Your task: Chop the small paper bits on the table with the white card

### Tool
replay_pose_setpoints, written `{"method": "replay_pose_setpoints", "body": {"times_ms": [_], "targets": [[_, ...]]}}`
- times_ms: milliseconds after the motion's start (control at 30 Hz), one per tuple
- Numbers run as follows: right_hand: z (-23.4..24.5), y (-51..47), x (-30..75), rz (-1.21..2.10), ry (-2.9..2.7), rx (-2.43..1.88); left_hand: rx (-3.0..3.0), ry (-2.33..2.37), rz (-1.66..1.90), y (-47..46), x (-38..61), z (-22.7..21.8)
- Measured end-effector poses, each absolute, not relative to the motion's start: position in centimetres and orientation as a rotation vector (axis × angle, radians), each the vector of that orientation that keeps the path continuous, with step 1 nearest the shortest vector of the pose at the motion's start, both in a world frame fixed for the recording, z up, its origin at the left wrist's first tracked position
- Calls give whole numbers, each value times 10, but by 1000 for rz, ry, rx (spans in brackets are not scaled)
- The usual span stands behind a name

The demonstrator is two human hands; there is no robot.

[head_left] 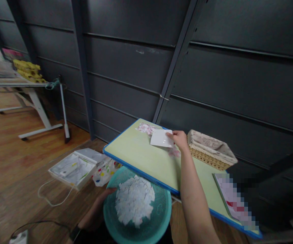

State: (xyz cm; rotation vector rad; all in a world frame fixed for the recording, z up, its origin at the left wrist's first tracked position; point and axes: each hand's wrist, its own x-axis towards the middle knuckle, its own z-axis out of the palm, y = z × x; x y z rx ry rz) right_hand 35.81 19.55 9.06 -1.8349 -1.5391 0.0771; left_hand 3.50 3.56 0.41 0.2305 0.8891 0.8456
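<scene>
A white card [159, 138] is pinched between the thumb and fingers of my right hand [179, 139], held over the far part of the pale yellow-green tabletop [136, 149]. Small printed paper pieces [144, 128] lie in a pile just left of the card, and a blurred pinkish patch shows below it. On my lap rests a teal plastic basket [164, 210], with a heap of small white paper pieces [135, 200] inside. My left hand [108, 196] grips the basket's left rim; most of its fingers are hidden.
A lined wicker basket [209, 152] stands on the table's right, with a flat pixelated item [232, 196] nearer me. Left on the floor are an open white box [72, 167], a plastic bag [104, 173] and cables. A dark panelled wall [126, 67] rises behind the table.
</scene>
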Motion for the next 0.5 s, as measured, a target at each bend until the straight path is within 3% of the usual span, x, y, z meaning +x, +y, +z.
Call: {"method": "replay_pose_setpoints", "body": {"times_ms": [500], "targets": [[94, 191, 356, 140, -1528, -1801, 336, 832, 760, 40, 31, -4]]}}
